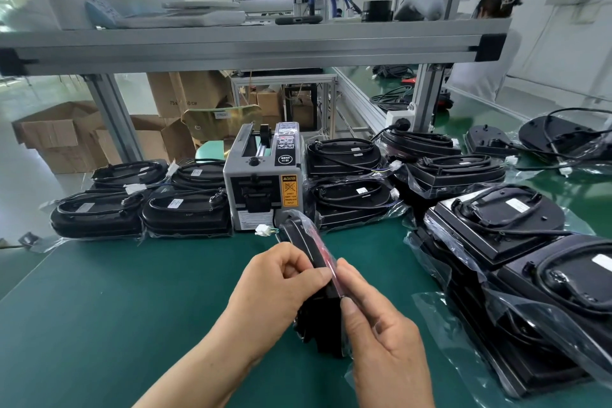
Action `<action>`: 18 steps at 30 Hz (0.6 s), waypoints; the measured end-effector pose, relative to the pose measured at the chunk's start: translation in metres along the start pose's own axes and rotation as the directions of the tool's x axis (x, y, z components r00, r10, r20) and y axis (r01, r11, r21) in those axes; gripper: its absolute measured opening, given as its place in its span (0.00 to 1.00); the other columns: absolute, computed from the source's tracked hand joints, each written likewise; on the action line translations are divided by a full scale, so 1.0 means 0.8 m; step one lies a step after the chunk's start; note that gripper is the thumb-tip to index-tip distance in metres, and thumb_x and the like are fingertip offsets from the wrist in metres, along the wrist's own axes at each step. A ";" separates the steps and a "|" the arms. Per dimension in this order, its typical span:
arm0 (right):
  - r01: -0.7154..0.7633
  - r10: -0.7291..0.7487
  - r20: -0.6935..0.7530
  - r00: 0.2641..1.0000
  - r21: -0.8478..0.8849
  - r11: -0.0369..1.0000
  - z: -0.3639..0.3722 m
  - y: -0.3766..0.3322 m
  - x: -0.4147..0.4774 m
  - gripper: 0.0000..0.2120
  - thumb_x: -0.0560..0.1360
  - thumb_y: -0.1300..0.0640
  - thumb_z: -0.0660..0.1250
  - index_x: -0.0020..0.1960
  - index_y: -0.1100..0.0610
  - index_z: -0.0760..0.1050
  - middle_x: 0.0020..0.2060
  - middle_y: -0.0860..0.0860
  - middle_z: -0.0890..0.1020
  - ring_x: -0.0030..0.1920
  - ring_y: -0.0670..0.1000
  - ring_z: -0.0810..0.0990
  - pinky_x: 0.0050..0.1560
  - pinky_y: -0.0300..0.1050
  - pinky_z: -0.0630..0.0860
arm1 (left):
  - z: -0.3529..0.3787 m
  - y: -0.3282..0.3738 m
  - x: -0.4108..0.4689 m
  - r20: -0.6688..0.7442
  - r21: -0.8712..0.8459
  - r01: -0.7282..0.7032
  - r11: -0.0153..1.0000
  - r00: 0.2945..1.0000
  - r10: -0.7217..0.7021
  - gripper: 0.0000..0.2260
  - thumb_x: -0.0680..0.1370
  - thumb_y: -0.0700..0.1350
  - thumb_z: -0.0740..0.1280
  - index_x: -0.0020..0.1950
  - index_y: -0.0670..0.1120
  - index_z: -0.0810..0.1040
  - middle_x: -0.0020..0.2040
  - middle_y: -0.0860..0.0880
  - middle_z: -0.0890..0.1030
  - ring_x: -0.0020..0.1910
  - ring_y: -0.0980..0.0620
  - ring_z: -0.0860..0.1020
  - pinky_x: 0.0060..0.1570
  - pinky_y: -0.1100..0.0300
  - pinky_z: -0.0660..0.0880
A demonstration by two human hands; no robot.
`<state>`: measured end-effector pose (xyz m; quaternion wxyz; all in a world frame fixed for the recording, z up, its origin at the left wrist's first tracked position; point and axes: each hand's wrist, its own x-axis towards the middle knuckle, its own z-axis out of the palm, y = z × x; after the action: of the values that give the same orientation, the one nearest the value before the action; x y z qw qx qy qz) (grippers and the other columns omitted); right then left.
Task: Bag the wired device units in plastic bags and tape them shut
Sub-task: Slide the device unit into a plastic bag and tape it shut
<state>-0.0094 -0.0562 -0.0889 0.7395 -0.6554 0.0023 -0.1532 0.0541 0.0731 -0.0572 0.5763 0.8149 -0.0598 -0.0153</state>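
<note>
A black wired device unit [306, 242] stands on edge at the middle of the green table, wrapped in a clear plastic bag with a reddish sheen. Its white connector [263, 229] sticks out at the far end. My left hand [281, 288] pinches the bag's top edge from the left. My right hand [377, 325] pinches the same edge from the right, thumb along the plastic. Just beyond the unit stands the grey tape dispenser [261, 182].
Bagged black units [185, 212] are stacked left of the dispenser, more [351, 199] right of it, and a long pile [516, 252] runs along the right side. An aluminium shelf rail [251, 46] crosses overhead. Another person [483, 56] works at the far right.
</note>
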 end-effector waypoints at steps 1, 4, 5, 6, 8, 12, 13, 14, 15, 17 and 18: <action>0.003 -0.003 -0.001 1.000 -0.007 1.000 -0.001 0.000 0.000 0.23 0.78 0.72 0.64 0.57 0.45 0.83 0.57 0.34 0.82 0.62 0.33 0.77 0.54 0.23 0.71 | 0.002 0.000 0.000 0.000 -0.023 -0.005 1.000 1.000 0.005 0.13 0.63 0.59 0.72 0.38 0.51 0.78 0.29 0.53 0.75 0.29 0.56 0.71 0.30 0.65 0.68; 0.008 -0.008 -0.005 1.000 -0.019 1.000 -0.003 0.001 0.001 0.24 0.78 0.72 0.64 0.56 0.44 0.83 0.58 0.34 0.82 0.62 0.33 0.77 0.54 0.22 0.70 | 0.002 -0.002 -0.002 0.030 -0.082 -0.014 0.997 0.999 0.017 0.10 0.69 0.55 0.76 0.39 0.51 0.79 0.30 0.53 0.76 0.30 0.56 0.72 0.31 0.65 0.70; 0.009 -0.010 -0.009 1.000 -0.019 1.000 -0.003 0.002 0.001 0.24 0.78 0.72 0.64 0.56 0.43 0.84 0.58 0.35 0.82 0.62 0.34 0.77 0.55 0.23 0.71 | 0.001 -0.002 -0.002 0.046 -0.100 -0.011 0.995 0.999 0.015 0.08 0.71 0.52 0.77 0.39 0.51 0.80 0.31 0.53 0.76 0.31 0.56 0.72 0.32 0.66 0.71; 0.011 -0.012 -0.013 1.000 -0.017 1.000 -0.003 0.003 0.001 0.24 0.78 0.72 0.64 0.55 0.43 0.84 0.58 0.35 0.82 0.63 0.35 0.77 0.56 0.23 0.71 | -0.001 -0.003 -0.003 0.066 -0.121 -0.002 0.993 0.998 0.010 0.07 0.72 0.49 0.77 0.40 0.51 0.80 0.31 0.53 0.76 0.32 0.56 0.72 0.33 0.66 0.71; 0.018 -0.019 -0.021 1.000 -0.020 1.000 -0.001 0.003 0.000 0.26 0.78 0.71 0.64 0.54 0.41 0.84 0.58 0.35 0.82 0.63 0.35 0.77 0.56 0.23 0.71 | -0.006 -0.005 -0.003 0.110 -0.166 0.023 0.986 0.994 -0.005 0.07 0.69 0.48 0.78 0.41 0.51 0.81 0.33 0.52 0.75 0.34 0.55 0.72 0.36 0.66 0.72; 0.023 -0.025 -0.038 0.999 -0.045 0.999 0.002 0.002 -0.001 0.28 0.77 0.72 0.65 0.52 0.37 0.84 0.58 0.34 0.82 0.62 0.33 0.77 0.55 0.23 0.70 | -0.012 -0.006 -0.002 0.172 -0.225 0.081 0.971 0.984 -0.042 0.10 0.65 0.46 0.75 0.44 0.48 0.81 0.34 0.52 0.74 0.35 0.56 0.71 0.38 0.65 0.71; 0.020 -0.022 -0.038 0.999 -0.050 0.999 0.003 0.001 -0.001 0.27 0.77 0.72 0.65 0.52 0.39 0.85 0.57 0.34 0.82 0.61 0.33 0.77 0.55 0.23 0.71 | -0.013 -0.006 -0.002 0.181 -0.249 0.104 0.963 0.982 -0.059 0.10 0.65 0.45 0.75 0.44 0.48 0.81 0.34 0.51 0.73 0.35 0.55 0.71 0.38 0.65 0.71; 0.017 -0.020 -0.040 0.999 -0.060 0.998 0.003 0.001 -0.001 0.26 0.77 0.72 0.65 0.52 0.40 0.85 0.57 0.34 0.82 0.61 0.33 0.78 0.55 0.23 0.71 | -0.012 -0.006 -0.002 0.184 -0.271 0.123 0.955 0.980 -0.074 0.08 0.66 0.43 0.76 0.43 0.48 0.81 0.34 0.51 0.73 0.35 0.55 0.71 0.37 0.64 0.71; 0.015 -0.019 -0.047 0.999 -0.070 0.997 0.004 0.001 -0.001 0.25 0.77 0.72 0.65 0.53 0.42 0.84 0.57 0.34 0.82 0.60 0.33 0.78 0.55 0.23 0.71 | -0.010 -0.005 -0.002 0.180 -0.284 0.134 0.949 0.980 -0.085 0.06 0.69 0.41 0.76 0.42 0.49 0.82 0.34 0.50 0.72 0.35 0.55 0.71 0.36 0.65 0.71; 0.006 -0.011 -0.073 0.997 -0.080 0.997 0.005 0.001 -0.002 0.24 0.77 0.72 0.65 0.55 0.43 0.83 0.57 0.34 0.82 0.60 0.32 0.78 0.54 0.22 0.71 | -0.004 -0.007 -0.004 0.148 -0.286 0.130 0.949 0.985 -0.090 0.10 0.73 0.36 0.73 0.41 0.51 0.82 0.33 0.51 0.71 0.32 0.57 0.69 0.33 0.67 0.69; -0.001 -0.006 -0.083 0.996 -0.088 0.996 0.005 0.001 -0.003 0.24 0.77 0.72 0.65 0.56 0.43 0.83 0.57 0.33 0.82 0.60 0.32 0.77 0.54 0.22 0.70 | 0.000 -0.008 -0.006 0.124 -0.284 0.121 0.951 0.988 -0.088 0.11 0.74 0.36 0.73 0.41 0.53 0.82 0.33 0.51 0.70 0.32 0.57 0.69 0.33 0.65 0.69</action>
<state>-0.0107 -0.0516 -0.0894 0.7090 -0.6803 0.0392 -0.1813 0.0500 0.0757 -0.0633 0.6839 0.7213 -0.0453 -0.0993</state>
